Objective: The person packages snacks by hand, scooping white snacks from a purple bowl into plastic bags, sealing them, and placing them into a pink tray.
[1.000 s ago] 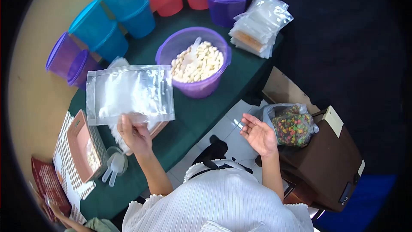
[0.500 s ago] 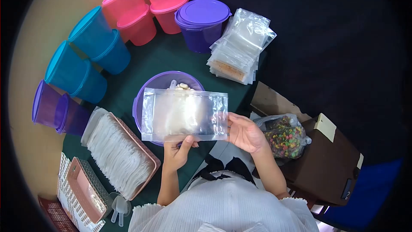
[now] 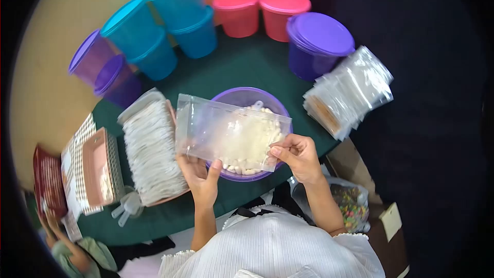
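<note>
Currently: clear zip bag [image 3: 231, 134] is up between your hands, directly over purple bowl [image 3: 241, 91] of white pieces. Long axis runs left-right, right end tilted slightly down. Your left hand [image 3: 201, 177] pinches near-left edge, thumb on film. Your right hand [image 3: 299, 158] pinches right near corner, fingers curled. Both hands on bag, neither nearer.

I count four teal plastic tubs [image 3: 154, 57], four pink tubs [image 3: 237, 14], three lidded purple tubs [image 3: 319, 38], one purple bowl [image 3: 242, 93], one clear zip bag [image 3: 206, 128].
</note>
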Motion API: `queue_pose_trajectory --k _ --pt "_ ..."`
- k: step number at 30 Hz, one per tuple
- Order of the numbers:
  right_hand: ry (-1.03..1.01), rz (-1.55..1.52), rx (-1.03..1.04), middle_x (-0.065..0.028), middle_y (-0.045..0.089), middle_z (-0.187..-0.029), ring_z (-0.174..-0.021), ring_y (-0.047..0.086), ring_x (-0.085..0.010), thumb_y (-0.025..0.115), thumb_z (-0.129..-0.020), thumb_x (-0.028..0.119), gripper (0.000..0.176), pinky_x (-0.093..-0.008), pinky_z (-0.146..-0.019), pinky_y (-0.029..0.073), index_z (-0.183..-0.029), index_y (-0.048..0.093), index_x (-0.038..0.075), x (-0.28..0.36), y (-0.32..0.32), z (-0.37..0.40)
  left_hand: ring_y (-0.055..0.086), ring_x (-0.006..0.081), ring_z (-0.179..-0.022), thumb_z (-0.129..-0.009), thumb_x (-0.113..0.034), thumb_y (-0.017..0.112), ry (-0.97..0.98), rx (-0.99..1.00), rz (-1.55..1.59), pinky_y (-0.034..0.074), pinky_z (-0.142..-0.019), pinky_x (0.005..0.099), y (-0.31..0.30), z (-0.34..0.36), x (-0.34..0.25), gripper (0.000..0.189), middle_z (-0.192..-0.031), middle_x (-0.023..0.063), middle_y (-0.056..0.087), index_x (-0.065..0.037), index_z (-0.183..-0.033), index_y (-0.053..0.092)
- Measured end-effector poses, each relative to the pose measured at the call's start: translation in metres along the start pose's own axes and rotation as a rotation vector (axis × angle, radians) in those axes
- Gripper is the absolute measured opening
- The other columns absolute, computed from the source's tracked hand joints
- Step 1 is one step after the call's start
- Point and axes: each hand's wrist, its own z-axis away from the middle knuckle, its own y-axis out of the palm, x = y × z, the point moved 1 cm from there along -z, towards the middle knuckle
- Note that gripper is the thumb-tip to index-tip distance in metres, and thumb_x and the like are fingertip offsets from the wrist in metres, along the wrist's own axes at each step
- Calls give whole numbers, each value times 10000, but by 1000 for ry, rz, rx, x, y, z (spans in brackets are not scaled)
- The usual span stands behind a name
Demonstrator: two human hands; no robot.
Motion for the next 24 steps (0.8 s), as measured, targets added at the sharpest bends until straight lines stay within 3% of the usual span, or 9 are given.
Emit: queue_pose_trajectory --k 1,3,5,6,7,12,17,21,24 --pt "21 1 52 -79 606 -717 -651 585 -103 603 -764 9 73 -210 -596 483 -792 583 -55 1 2 -5 421 192 -1028 -703 -171 669 44 -135 -5 392 -803 301 -1 -1 -2 739 -1229 118 328 -2 -1266 222" --pt "-275 345 -2 -61 588 -667 -587 541 -72 635 -724 -15 61 -186 -517 422 -703 584 -42 6 6 -13 429 208 -1032 -686 -163 686 230 -365 13 344 -878 324 5 1 -10 705 -1217 112 339 -17 -1247 285" --pt "-360 459 46 -34 550 -603 -534 479 -44 680 -668 -28 146 -180 -466 351 -602 550 -16 14 11 -22 453 211 -1009 -669 -145 706 415 -197 -168 363 -864 329 8 9 -24 622 -1166 117 398 -18 -1188 386" --pt "-411 452 101 -35 546 -605 -533 471 -42 688 -648 -48 178 -179 -473 355 -584 529 0 13 11 -25 496 210 -967 -636 -121 735 380 70 -286 387 -853 318 5 12 -23 497 -1073 127 488 3 -1063 512" --pt "-461 443 155 -36 542 -607 -533 463 -40 695 -629 -67 214 -179 -480 358 -566 508 16 13 10 -29 528 209 -945 -597 -108 762 285 168 -327 412 -835 306 20 14 -34 433 -989 138 556 17 -968 579" --pt "-325 345 362 -6 502 -541 -500 434 -28 722 -620 -26 284 -180 -444 329 -521 461 26 16 4 -43 597 174 -792 -564 27 746 231 76 -311 493 -686 252 57 24 -18 427 -865 144 608 40 -963 594" --pt "-56 102 543 -25 540 -559 -526 509 -31 733 -625 -15 320 -164 -434 371 -500 444 47 8 -11 -53 612 127 -668 -670 14 678 46 56 -249 510 -594 213 76 36 -21 199 -776 121 627 26 -862 628" --pt "51 90 634 -31 550 -576 -542 512 -31 720 -639 -21 334 -165 -440 371 -497 427 53 0 -23 -62 567 113 -683 -720 80 578 1 -188 -209 460 -569 202 89 44 -20 135 -769 127 611 63 -852 605" --pt "-3 176 669 -55 566 -639 -615 542 -61 693 -668 -11 268 -179 -508 404 -561 452 39 -2 -25 -64 586 129 -680 -711 58 605 93 -379 -336 490 -575 223 95 53 -12 135 -792 102 610 12 -837 620"
